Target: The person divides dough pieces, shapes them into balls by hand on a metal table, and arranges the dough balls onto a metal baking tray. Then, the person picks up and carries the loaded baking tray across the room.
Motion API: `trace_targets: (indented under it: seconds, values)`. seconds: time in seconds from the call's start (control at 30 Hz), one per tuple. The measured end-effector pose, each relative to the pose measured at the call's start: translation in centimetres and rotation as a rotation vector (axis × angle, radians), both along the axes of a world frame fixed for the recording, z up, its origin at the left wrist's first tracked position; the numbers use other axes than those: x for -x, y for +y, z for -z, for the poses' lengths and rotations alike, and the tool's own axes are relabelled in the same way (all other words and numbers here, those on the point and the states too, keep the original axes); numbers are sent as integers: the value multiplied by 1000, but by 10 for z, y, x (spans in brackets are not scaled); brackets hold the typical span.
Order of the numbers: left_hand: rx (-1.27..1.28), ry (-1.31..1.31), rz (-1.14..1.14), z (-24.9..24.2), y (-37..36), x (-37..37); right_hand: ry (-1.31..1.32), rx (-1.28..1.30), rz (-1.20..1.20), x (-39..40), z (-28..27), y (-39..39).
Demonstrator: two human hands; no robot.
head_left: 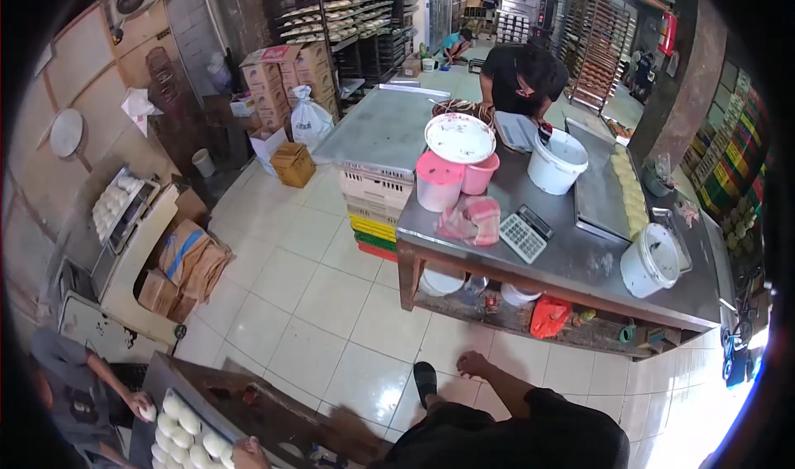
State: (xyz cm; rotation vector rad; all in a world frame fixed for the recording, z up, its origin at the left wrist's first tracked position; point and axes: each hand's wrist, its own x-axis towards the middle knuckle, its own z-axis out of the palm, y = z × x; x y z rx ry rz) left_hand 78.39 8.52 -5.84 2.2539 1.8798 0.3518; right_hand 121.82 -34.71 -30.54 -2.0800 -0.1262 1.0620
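My right hand point(474, 365) hangs over the tiled floor with loosely bent fingers slightly apart and nothing in it. At the lower left, my left hand point(248, 454) is at the edge of a tray point(217, 426), fingers curled beside the dough balls. The bottom of the view cuts this hand off, and I cannot tell what it grips. Several smooth, pale round dough balls point(190, 420) sit in rows on the tray. Across the tray, a co-worker's hand point(139, 404) holds a dough ball.
A metal-topped table point(464, 258) ahead carries a calculator point(526, 234), white buckets point(556, 162), a checked cloth point(470, 222) and a tray of dough. A person point(523, 75) leans over its far side. Stacked crates point(374, 204) stand beside it. My foot point(425, 379) rests on tiles.
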Motion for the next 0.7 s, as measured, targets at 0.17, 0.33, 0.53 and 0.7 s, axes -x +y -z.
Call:
trace_targets:
  seconds: [0.17,0.33,0.53,0.7]
  values:
    - [530,-194,195,-22,7,-130,-158,-114,-181,-132,-2,79]
    - [943,-360,47,108,40,-158,-104,92,-252,-190,-1,147]
    - [1294,-372,-123,202,116,-214,11,466,-729,-196,77,202]
    - [1581,-348,-272,232,208,-254,61,176,-981,-196,161,227]
